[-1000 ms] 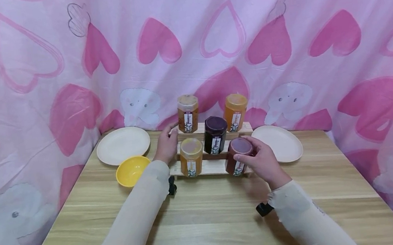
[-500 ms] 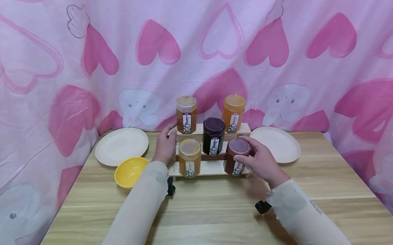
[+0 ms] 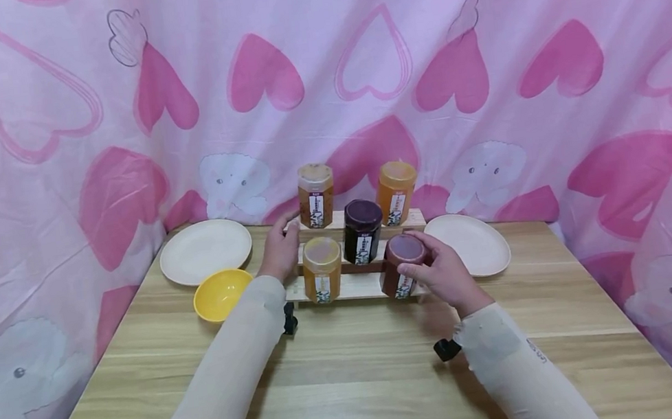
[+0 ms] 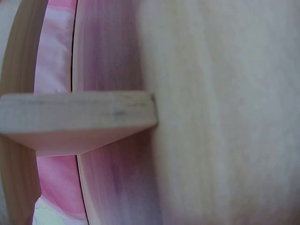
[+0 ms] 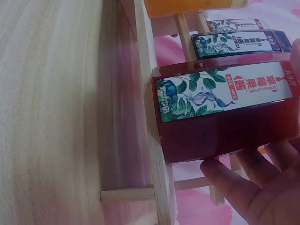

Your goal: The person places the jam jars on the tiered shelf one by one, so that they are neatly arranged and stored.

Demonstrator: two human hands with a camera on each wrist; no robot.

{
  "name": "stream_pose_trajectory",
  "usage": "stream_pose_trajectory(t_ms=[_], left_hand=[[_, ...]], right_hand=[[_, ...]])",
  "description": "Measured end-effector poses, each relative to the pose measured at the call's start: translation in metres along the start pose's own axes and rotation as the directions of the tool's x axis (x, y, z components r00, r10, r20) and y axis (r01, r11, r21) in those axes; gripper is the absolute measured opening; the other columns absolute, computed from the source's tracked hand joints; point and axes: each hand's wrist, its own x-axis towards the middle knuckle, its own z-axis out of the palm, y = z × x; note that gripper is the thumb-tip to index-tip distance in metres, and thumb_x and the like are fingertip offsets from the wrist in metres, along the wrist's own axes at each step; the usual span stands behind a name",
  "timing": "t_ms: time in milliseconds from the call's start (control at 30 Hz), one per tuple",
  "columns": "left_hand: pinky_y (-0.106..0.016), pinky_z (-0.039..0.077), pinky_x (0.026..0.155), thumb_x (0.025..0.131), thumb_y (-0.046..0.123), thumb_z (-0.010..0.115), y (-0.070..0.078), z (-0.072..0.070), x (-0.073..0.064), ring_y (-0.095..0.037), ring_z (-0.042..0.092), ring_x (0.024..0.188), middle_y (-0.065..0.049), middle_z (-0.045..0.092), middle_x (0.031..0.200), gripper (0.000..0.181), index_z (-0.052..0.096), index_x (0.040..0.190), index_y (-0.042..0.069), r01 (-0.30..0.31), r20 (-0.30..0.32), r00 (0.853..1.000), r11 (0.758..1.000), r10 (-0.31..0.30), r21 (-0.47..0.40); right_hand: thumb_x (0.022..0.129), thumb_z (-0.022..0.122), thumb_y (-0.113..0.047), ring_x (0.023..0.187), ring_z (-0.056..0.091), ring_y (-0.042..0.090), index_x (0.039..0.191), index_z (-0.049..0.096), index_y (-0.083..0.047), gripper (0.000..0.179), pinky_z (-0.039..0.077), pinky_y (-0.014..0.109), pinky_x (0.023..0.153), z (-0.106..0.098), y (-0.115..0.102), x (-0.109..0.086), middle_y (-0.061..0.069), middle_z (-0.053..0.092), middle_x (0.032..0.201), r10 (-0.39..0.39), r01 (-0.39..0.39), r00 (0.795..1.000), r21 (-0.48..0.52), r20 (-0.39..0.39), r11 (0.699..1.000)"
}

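Observation:
In the head view a stepped wooden rack (image 3: 357,284) carries jars on its tiers. My right hand (image 3: 445,273) grips a red jam jar (image 3: 395,279) at the right of the lowest tier, thumb in front and fingers along its far side. The right wrist view shows that labelled jam jar (image 5: 225,136) upright, its base right at the shelf edge. My left hand (image 3: 281,249) holds the left end of the rack at its top tier, some fingers hidden. A yellow jar (image 3: 322,273), a dark jar (image 3: 362,231), an amber jar (image 3: 316,194) and an orange jar (image 3: 397,192) stand on the rack.
A yellow bowl (image 3: 221,297) sits beside my left forearm, in front of a cream plate (image 3: 204,251). Another pale plate (image 3: 470,242) lies behind my right hand. Pink patterned cloth (image 3: 320,66) hangs along the back of the wooden table (image 3: 355,380).
The head view has shifted slightly, moving everything a little to the left in it. Both hands keep their places at the rack and the red jam jar.

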Motion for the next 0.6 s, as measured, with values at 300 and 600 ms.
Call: stream_pose_trajectory(t_ms=[300, 600], left_hand=[[-0.051, 0.049, 0.100, 0.112, 0.036, 0.045, -0.001, 0.005, -0.001, -0.043, 0.058, 0.120, -0.013, 0.060, 0.138, 0.045, 0.052, 0.156, 0.025, -0.004, 0.009, 1.000, 1.000, 0.004, 0.009], [-0.047, 0.052, 0.096, 0.113, 0.037, 0.043, 0.005, 0.004, -0.005, -0.037, 0.060, 0.111, -0.020, 0.060, 0.132, 0.049, 0.046, 0.160, 0.023, -0.004, 0.041, 0.999, 0.998, 0.002, 0.059]], right_hand=[[0.093, 0.083, -0.018, 0.134, 0.057, 0.033, 0.157, 0.049, -0.013, 0.073, 0.049, 0.017, 0.098, -0.001, 0.002, -0.007, 0.019, 0.059, 0.147, 0.020, -0.020, 0.999, 0.002, -0.028, 1.000], [0.093, 0.083, -0.019, 0.134, 0.058, 0.034, 0.157, 0.046, -0.010, 0.074, 0.050, 0.019, 0.098, -0.001, -0.003, -0.012, 0.019, 0.060, 0.146, 0.019, -0.020, 1.000, -0.035, -0.025, 0.999]])
